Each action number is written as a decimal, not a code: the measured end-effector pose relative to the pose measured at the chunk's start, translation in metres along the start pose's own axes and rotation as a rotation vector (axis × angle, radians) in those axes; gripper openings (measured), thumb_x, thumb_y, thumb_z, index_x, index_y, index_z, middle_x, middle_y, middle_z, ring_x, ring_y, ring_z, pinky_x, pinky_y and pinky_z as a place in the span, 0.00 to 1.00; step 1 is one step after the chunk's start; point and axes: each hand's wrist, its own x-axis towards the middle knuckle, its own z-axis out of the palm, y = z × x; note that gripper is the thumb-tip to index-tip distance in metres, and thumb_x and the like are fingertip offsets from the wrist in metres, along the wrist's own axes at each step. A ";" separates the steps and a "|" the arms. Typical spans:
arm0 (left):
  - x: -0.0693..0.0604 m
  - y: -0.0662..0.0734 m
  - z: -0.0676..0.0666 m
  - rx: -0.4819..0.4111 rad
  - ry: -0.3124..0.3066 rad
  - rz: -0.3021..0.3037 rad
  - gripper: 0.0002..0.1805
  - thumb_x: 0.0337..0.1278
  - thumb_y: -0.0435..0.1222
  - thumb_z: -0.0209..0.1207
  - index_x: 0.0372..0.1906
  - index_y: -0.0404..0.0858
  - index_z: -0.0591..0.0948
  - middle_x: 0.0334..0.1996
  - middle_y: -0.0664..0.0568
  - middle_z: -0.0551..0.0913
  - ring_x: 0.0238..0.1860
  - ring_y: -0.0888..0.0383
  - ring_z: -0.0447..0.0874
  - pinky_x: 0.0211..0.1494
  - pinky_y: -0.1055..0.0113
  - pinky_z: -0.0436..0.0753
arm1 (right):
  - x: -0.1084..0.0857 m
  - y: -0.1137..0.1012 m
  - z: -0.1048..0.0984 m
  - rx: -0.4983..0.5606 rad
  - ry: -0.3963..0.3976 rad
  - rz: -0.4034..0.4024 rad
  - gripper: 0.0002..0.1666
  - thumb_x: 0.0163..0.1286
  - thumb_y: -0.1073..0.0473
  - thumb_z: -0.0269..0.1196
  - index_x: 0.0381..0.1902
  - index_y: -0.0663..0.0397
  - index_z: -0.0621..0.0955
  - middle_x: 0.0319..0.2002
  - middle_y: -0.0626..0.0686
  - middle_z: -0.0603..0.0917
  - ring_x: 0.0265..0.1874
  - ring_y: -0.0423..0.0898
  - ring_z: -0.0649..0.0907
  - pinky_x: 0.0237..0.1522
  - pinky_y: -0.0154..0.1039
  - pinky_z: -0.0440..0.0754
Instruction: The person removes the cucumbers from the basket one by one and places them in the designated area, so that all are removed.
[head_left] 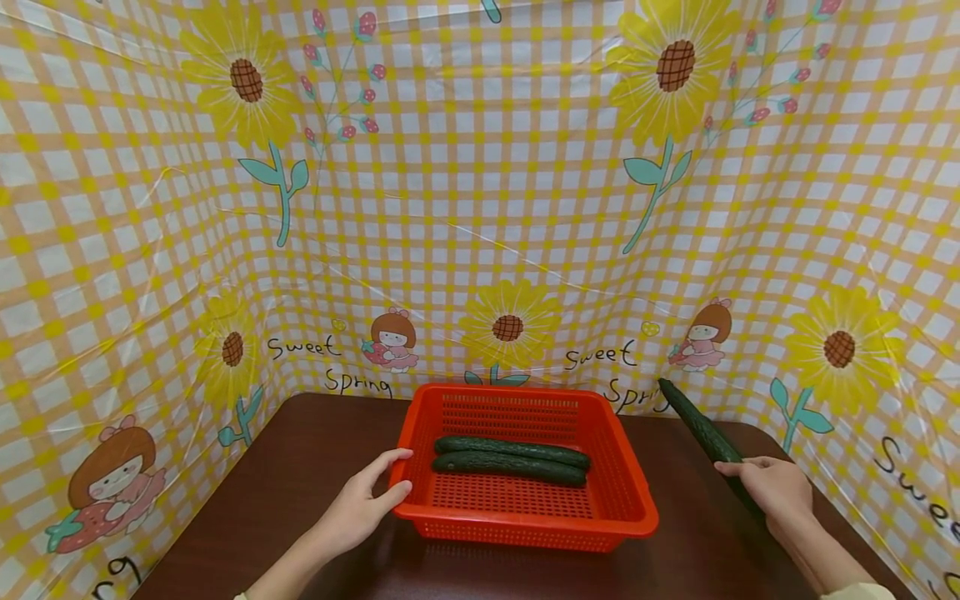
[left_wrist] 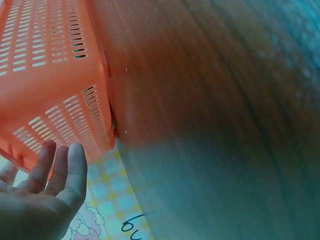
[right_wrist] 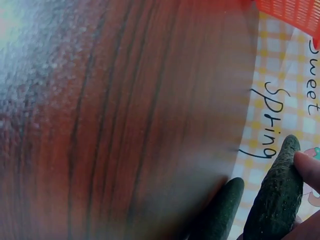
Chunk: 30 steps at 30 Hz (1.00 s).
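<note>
My left hand rests at the left rim of the red basket, with thumb and index fingertips on the rim. In the left wrist view, the fingers of the left hand extend, slightly bent, along the outer wall of the basket. Two dark green cucumbers lie side by side in the basket. To its right, my right hand grips a long cucumber, which slants away to the back left. The right wrist view shows another cucumber beside it; what supports that one is hidden.
The basket stands on a dark brown table. A checked cloth with sunflowers and lettering hangs behind the table and along both sides.
</note>
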 end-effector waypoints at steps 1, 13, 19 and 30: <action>0.000 0.000 0.000 0.000 0.001 -0.001 0.28 0.66 0.51 0.63 0.68 0.51 0.74 0.68 0.53 0.75 0.73 0.45 0.66 0.71 0.39 0.64 | 0.001 0.001 0.001 -0.018 0.011 -0.001 0.34 0.60 0.39 0.70 0.49 0.64 0.86 0.67 0.73 0.69 0.60 0.74 0.70 0.50 0.61 0.76; -0.002 -0.002 0.001 -0.004 -0.001 -0.001 0.26 0.68 0.46 0.62 0.68 0.51 0.74 0.69 0.53 0.74 0.74 0.44 0.64 0.72 0.37 0.62 | 0.002 0.005 0.005 -0.154 0.034 -0.025 0.19 0.59 0.44 0.70 0.34 0.53 0.92 0.54 0.72 0.81 0.44 0.70 0.79 0.33 0.50 0.78; -0.002 -0.001 0.002 -0.009 0.002 -0.001 0.25 0.69 0.45 0.61 0.68 0.51 0.74 0.68 0.52 0.74 0.74 0.45 0.64 0.72 0.38 0.62 | 0.005 0.008 0.004 -0.216 0.012 -0.007 0.23 0.57 0.39 0.69 0.32 0.55 0.91 0.48 0.73 0.83 0.33 0.63 0.83 0.26 0.48 0.78; 0.000 -0.002 0.002 -0.015 0.004 0.003 0.25 0.69 0.45 0.61 0.68 0.51 0.73 0.69 0.51 0.74 0.74 0.44 0.64 0.72 0.37 0.62 | 0.008 0.011 0.003 -0.257 -0.033 0.032 0.31 0.59 0.38 0.67 0.39 0.63 0.87 0.38 0.69 0.83 0.29 0.58 0.80 0.24 0.48 0.77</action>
